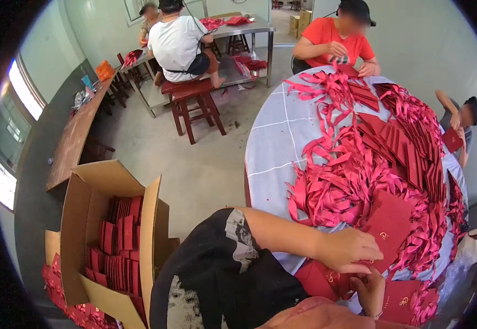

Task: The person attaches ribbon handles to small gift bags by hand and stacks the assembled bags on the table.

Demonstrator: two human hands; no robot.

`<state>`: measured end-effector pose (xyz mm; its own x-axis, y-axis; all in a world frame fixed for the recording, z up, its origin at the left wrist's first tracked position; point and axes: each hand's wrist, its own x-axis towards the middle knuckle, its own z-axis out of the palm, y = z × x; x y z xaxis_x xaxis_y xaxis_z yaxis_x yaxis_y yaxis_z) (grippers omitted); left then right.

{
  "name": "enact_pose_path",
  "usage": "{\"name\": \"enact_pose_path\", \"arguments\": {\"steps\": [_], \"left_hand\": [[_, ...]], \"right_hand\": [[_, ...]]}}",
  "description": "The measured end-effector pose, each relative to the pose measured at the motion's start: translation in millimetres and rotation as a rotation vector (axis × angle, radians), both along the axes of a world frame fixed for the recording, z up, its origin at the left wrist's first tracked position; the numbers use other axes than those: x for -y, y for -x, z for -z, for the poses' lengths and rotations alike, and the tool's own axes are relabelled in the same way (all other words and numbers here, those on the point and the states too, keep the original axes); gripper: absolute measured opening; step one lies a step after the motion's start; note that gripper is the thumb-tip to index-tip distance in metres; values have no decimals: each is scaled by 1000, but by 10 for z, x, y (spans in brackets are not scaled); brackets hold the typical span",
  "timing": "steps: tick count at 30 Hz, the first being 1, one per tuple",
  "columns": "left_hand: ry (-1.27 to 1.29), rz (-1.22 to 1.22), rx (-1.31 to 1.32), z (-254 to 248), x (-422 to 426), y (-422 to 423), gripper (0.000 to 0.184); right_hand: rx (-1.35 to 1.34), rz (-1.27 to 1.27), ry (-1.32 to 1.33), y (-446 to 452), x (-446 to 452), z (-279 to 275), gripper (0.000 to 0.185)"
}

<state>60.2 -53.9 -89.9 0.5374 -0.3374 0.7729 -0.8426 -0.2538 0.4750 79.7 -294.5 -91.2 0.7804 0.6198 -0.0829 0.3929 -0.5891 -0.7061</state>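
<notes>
My left hand (pixel 351 249) reaches in from the left over the near side of the round table. Its fingers are bent and brought together; what lies between them is hidden. Just below, my right hand (pixel 371 291), with a band at the wrist, has its fingers curled on a red envelope (pixel 345 281). The hands nearly touch. Flat red envelopes with gold print (pixel 386 233) lie beside my left hand, and another printed red envelope (pixel 400 300) is right of my right hand. A large heap of red ribbons (pixel 331 189) spreads beyond them.
An open cardboard box (pixel 77 236) packed with red envelopes stands at left. Rows of ribboned envelopes (pixel 403 145) cover the table's (pixel 266 134) right side. A person in red (pixel 331 44) and another in grey (pixel 460 115) work around it. A stool (pixel 189 104) and metal table (pixel 249 27) stand behind.
</notes>
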Motion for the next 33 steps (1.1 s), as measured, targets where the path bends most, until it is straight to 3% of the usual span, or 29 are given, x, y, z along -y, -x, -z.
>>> {"name": "enact_pose_path", "arguments": {"steps": [1,3,7,9,14,17,20,22,24,28,30,33], "left_hand": [[-5,5,5,-55,-16,-3,39],[221,-25,257,-178,-78,-9,50],[278,-67,365,-457,-278,203,52],[257,-94,408,-505,-340,306,56],[585,-65,917,-745,-286,414,59],[804,-35,1310,-1172,-119,562,48],[827,21,1220,-1186,58,907,37],[976,159,1147,-1117,119,953,33],[886,37,1458,-1233,108,625,37],[990,-72,1527,-1279,107,576,19],[761,-94,1121,-1059,-12,727,50],[654,-78,1207,-1112,-109,574,50]], "right_hand": [[5,5,-5,-3,37,10,19],[-31,18,-49,13,62,-5,19],[-51,31,-117,19,67,7,19],[147,-77,-75,8,74,11,20],[252,-92,-94,31,14,-26,16],[201,-46,-76,34,-22,34,18],[155,-24,-108,23,-45,115,17],[162,-33,-109,15,-50,118,17],[201,-45,-87,18,-32,132,17],[312,-163,-124,-43,-15,173,17],[267,-141,-121,15,-112,45,18],[191,-95,-126,19,-155,57,17]]}}
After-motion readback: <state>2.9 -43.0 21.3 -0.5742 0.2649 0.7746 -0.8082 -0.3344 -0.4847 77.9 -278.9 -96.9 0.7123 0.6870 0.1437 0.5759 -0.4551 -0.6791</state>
